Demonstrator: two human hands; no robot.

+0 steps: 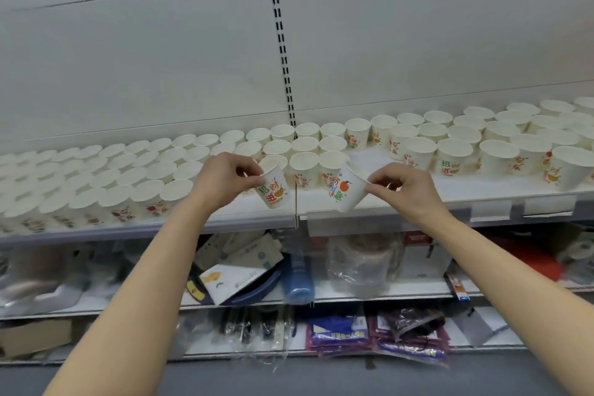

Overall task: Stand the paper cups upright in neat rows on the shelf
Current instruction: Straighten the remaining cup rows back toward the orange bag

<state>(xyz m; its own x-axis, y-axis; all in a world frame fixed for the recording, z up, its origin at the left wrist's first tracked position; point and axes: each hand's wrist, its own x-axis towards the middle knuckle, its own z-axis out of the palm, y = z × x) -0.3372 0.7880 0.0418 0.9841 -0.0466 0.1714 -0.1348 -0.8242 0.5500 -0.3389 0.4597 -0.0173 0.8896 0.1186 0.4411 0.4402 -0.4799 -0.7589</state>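
Both hands are raised at the front edge of the white metal shelf [450, 193]. The left hand [221, 178] pinches the rim of a white paper cup printed with green and orange characters [273, 188]; its grip is closed on that rim, thumb and fingertips curled, and the cup is tilted with its mouth toward the far left. The right hand [401, 185] pinches the rim of a second white paper cup bearing an orange fruit print [348, 191]; this grip is likewise closed on the rim, and the cup leans with its mouth toward the far right. Both held cups are near the shelf's front edge, at its centre, apart from each other. Upright white paper cups in rows [128, 167] fill the shelf's left portion; further upright cups [482, 138] stand at the right. Packaged goods [241, 267] lie on the lower shelf.
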